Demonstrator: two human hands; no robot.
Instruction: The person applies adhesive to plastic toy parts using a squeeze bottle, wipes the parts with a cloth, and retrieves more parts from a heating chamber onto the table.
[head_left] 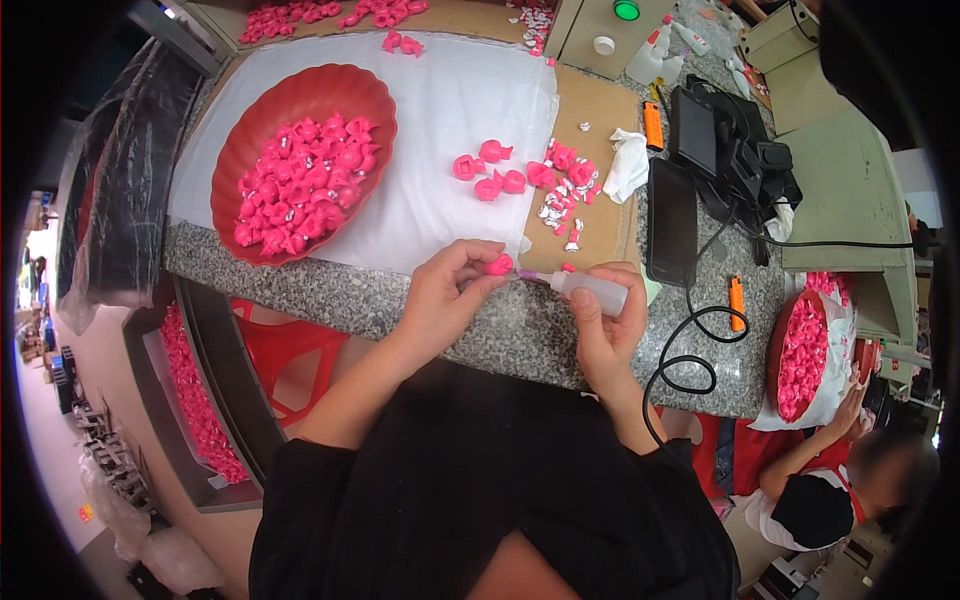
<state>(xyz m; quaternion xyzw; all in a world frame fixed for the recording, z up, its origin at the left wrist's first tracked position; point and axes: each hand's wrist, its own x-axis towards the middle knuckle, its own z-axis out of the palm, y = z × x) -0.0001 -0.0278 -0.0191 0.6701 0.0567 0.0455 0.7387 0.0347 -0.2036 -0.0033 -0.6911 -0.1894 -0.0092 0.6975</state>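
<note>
Between the thumb and fingers of my left hand (449,294) is a small pink piece (498,265). My right hand (607,330) is wrapped round a translucent white squeeze bottle (592,291), its purple-based nozzle pointing left at the pink piece. The tip is at or very near the piece; contact is too small to tell. Beyond my hands, several loose pink pieces (488,188) lie on the white cloth (430,130). More pink pieces and small white-and-pink parts (556,208) are on the brown cardboard (610,225). A red scalloped bowl (232,150) full of pink pieces stands at the left.
Right of the cardboard are a crumpled white tissue (627,165), a black phone (671,222), orange tools (737,303) and a looping black cable (690,370). A drawer of pink pieces (195,400) is at lower left. Another person (815,505) sits at far right beside a second red bowl.
</note>
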